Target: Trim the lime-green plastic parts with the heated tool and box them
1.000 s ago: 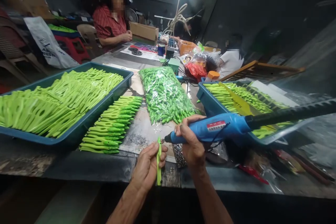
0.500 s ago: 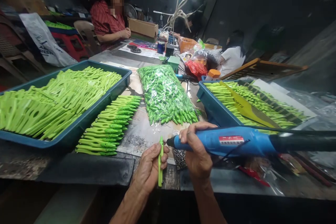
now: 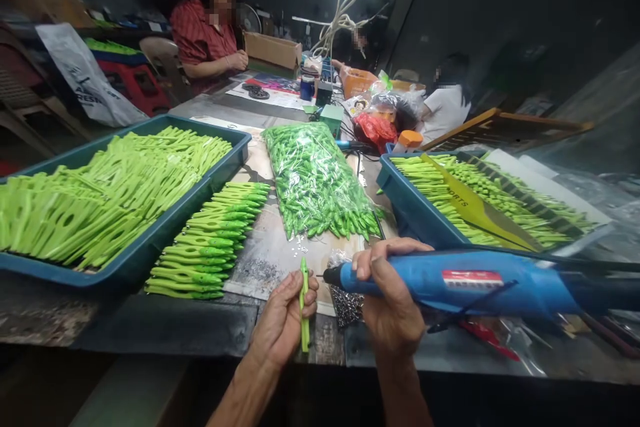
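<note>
- Currently, head view: my left hand (image 3: 281, 315) is closed around one green piece (image 3: 305, 310), above the table (image 3: 325, 341) at its front edge.
- My right hand (image 3: 393, 300) encircles the blue driver (image 3: 470, 278), tip near the piece's far end.

L hand (image 3: 281, 312) holds green pc (image 3: 304, 307), R hand (image 3: 393, 303) a blue tool (image 3: 430, 270).

lime-green stick (image 3: 305, 320), blue power tool (image 3: 420, 278) with black nose (image 3: 332, 276), red-and-white label (image 3: 473, 278), dark teal tray (image 3: 200, 192), red striped shirt (image 3: 193, 30)
</note>
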Demonstrator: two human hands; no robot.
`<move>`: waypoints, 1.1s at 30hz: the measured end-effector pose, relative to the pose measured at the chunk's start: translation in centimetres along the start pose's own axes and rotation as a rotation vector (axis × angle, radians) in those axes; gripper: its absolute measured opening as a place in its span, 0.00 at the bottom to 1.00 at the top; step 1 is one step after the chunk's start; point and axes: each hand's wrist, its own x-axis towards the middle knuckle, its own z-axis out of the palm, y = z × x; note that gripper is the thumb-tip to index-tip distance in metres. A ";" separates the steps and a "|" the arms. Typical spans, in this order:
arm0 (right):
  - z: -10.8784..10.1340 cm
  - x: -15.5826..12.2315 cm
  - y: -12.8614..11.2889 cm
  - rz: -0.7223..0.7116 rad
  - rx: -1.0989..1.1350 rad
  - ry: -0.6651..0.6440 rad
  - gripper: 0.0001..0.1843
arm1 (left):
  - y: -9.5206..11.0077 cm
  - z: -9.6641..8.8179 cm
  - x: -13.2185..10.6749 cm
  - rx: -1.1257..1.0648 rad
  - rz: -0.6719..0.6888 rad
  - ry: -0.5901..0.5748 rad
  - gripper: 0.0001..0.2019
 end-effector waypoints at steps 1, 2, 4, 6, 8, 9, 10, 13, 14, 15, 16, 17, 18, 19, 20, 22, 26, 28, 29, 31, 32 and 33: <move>0.0 0.1 -0.2 -0.003 0.040 0.008 0.13 | 0.1 0.0 0.0 -0.009 -0.005 0.002 0.02; 0.0 0.1 -0.3 -0.003 0.077 0.013 0.13 | 0.3 -0.1 0.0 -0.017 -0.010 0.002 0.02; -0.1 0.2 -0.4 0.000 0.106 0.017 0.12 | 0.5 -0.1 -0.1 -0.032 -0.020 -0.007 0.04; -0.3 0.2 -0.5 0.007 0.092 0.023 0.12 | 0.7 -0.2 -0.2 -0.050 -0.036 -0.017 0.08; -0.5 0.2 -0.5 0.016 0.080 0.036 0.12 | 0.8 -0.1 -0.4 -0.078 -0.063 -0.027 0.11; -0.6 0.2 -0.5 0.015 0.071 0.043 0.12 | 0.9 0.0 -0.5 -0.095 -0.075 -0.032 0.12; -0.6 0.2 -0.5 0.010 0.063 0.047 0.12 | 1.0 0.0 -0.7 -0.115 -0.089 -0.037 0.14; -0.7 0.2 -0.7 -0.003 0.069 0.037 0.11 | 1.3 0.2 -1.0 -0.185 -0.125 -0.056 0.17; -0.7 0.2 -0.7 -0.006 0.078 0.032 0.10 | 1.4 0.3 -1.2 -0.209 -0.133 -0.065 0.18; -0.8 0.2 -0.7 -0.006 0.089 0.027 0.10 | 1.4 0.3 -1.3 -0.230 -0.138 -0.075 0.19; -0.8 0.2 -0.7 -0.005 0.098 0.024 0.10 | 1.5 0.3 -1.4 -0.248 -0.141 -0.085 0.19; -0.8 0.2 -0.7 -0.006 0.101 0.023 0.10 | 1.6 0.4 -1.4 -0.261 -0.141 -0.094 0.20; -0.9 0.2 -0.7 -0.008 0.102 0.021 0.10 | 1.6 0.4 -1.5 -0.269 -0.142 -0.101 0.20; -0.9 0.1 -0.7 -0.010 0.103 0.020 0.10 | 1.6 0.4 -1.5 -0.271 -0.143 -0.104 0.20; -1.0 0.1 -0.8 -0.010 0.103 0.015 0.11 | 1.6 0.4 -1.6 -0.269 -0.142 -0.105 0.21; -1.1 0.0 -0.8 -0.009 0.106 0.006 0.11 | 1.5 0.3 -1.6 -0.257 -0.137 -0.101 0.21; -1.1 -0.1 -1.0 -0.014 0.117 -0.002 0.12 | 1.2 0.1 -1.5 -0.246 -0.132 -0.086 0.21; -1.1 -0.1 -1.1 -0.024 0.117 0.000 0.11 | 1.1 0.0 -1.4 -0.245 -0.138 -0.079 0.21; -1.1 0.0 -1.1 -0.028 0.115 -0.002 0.11 | 1.1 0.0 -1.4 -0.242 -0.142 -0.079 0.21; -1.1 0.0 -1.1 -0.035 0.111 -0.003 0.11 | 1.0 -0.2 -1.3 -0.229 -0.149 -0.086 0.21; -1.2 0.0 -1.1 -0.036 0.111 -0.005 0.12 | 0.9 -0.3 -1.2 -0.219 -0.150 -0.093 0.20; -1.2 0.0 -1.1 -0.033 0.113 -0.006 0.12 | 0.9 -0.4 -1.1 -0.204 -0.153 -0.105 0.19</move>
